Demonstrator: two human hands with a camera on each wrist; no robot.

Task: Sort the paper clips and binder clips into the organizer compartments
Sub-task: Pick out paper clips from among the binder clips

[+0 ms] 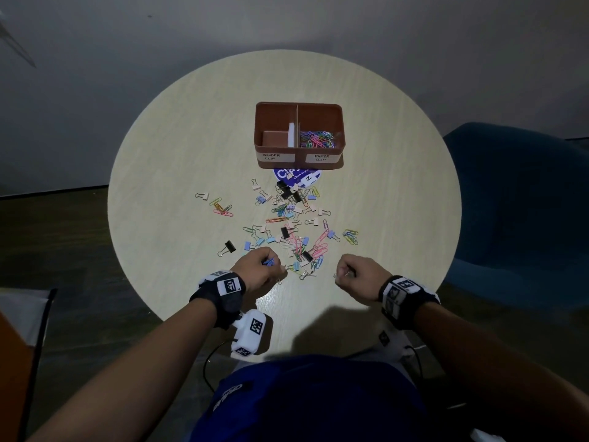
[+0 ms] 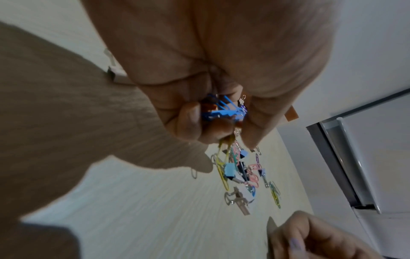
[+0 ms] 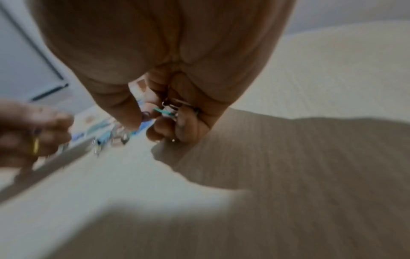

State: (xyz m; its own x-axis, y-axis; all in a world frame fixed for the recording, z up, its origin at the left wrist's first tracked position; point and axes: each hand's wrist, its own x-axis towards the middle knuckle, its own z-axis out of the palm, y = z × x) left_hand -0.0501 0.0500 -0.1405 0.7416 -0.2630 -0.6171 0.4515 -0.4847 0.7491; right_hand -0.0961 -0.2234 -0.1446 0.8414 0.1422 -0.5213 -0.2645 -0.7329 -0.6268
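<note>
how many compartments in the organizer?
2 in the organizer: left compartment, labelled BINDER CLIP; right compartment, labelled PAPER CLIP, holding coloured paper clips. None looks hidden.

Black wristbands (image 1: 223,298) with white coded tags, blue shirt (image 1: 306,400)

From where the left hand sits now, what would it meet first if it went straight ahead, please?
Most likely the light-blue binder clip just beyond the left hand, at the near edge of the scattered clips; depth is unclear.
</note>
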